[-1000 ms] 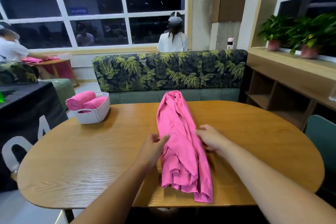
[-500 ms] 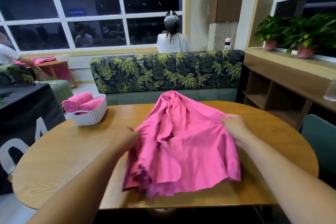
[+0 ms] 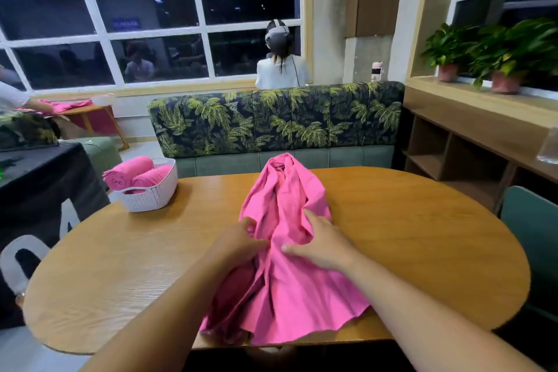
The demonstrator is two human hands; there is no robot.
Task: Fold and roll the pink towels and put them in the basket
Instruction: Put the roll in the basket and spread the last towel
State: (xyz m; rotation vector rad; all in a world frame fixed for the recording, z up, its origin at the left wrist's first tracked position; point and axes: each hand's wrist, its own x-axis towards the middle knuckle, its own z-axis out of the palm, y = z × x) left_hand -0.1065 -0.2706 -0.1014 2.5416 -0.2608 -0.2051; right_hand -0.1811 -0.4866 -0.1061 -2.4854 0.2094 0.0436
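Left hand [image 3: 241, 243]: fingers curled into a bunched fold on the left side of the towel [image 3: 290, 290], thumb against the cloth; it grips the fabric. Right hand [image 3: 321, 243]: fingers extended and spread, thumb out to the left, lying palm-down on the towel; nothing held. The two hands sit close together, a ridge of cloth between them.

Towel: pink, crumpled, lying lengthwise down the middle of the worktop [image 3: 416, 235]. Narrow and gathered at the far end, it fans out at the near edge, where its hem hangs slightly over.

Basket [image 3: 154, 195]: white, at the far left of the worktop, well apart from the towel. It holds two rolled towels [image 3: 129, 172], ends pointing left.

Behind the worktop: leaf-print sofa [image 3: 271, 118].
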